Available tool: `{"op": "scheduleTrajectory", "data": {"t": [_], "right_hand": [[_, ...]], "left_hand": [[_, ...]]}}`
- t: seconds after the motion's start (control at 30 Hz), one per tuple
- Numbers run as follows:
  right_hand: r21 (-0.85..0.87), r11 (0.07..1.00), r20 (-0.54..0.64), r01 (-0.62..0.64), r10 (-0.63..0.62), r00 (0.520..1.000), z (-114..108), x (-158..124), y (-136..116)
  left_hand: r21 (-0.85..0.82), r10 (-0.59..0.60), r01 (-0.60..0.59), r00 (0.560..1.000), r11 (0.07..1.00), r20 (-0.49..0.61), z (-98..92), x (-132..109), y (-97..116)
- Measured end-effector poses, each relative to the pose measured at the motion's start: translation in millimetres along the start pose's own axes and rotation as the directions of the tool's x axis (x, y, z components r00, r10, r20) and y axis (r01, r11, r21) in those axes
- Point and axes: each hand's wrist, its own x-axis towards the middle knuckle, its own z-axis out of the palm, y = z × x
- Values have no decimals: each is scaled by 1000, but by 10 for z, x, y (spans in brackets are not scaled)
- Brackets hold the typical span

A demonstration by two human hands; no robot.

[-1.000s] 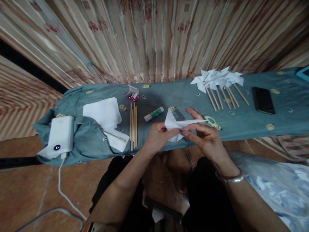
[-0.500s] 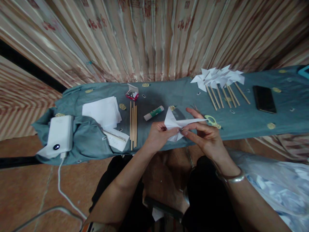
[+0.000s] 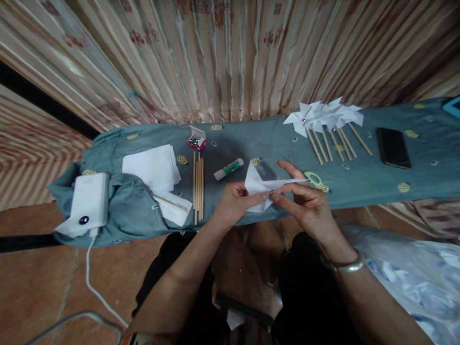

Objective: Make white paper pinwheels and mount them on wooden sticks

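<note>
A folded white paper pinwheel (image 3: 254,182) is held up over the table's near edge between both hands. My left hand (image 3: 235,201) is closed on its left side, with the thumb pressed near the middle. From the other side my right hand (image 3: 305,199) pinches the pinwheel at its centre, where a small shiny bit like a tack head shows between the fingertips. The right index finger is stretched out away from the paper. Scissors (image 3: 313,179) with light green handles lie just beyond the right hand, partly hidden by it. Left of the pinwheel rests a glue stick (image 3: 229,169).
Several wooden sticks (image 3: 198,189) lie beside a small open box of tacks (image 3: 196,139) and white paper sheets (image 3: 151,165). Finished pinwheels (image 3: 323,115) on sticks and a phone (image 3: 393,147) are at right. A white power bank (image 3: 89,199) with a cable sits left.
Almost nothing differs. Both hands keep their hold on the pinwheel, and the right fingertips have shifted very slightly at its centre.
</note>
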Motion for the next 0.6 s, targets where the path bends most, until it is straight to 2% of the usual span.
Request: {"op": "scheduleTrajectory", "data": {"t": [0.3, 0.6], "right_hand": [[106, 994, 5, -35, 35, 999, 21, -9, 34], [83, 994, -31, -64, 67, 997, 38, -8, 20]], "left_hand": [[16, -17, 17, 1000, 1000, 10, 14, -1, 35], [-24, -18, 16, 999, 1000, -51, 4, 27, -31]]}}
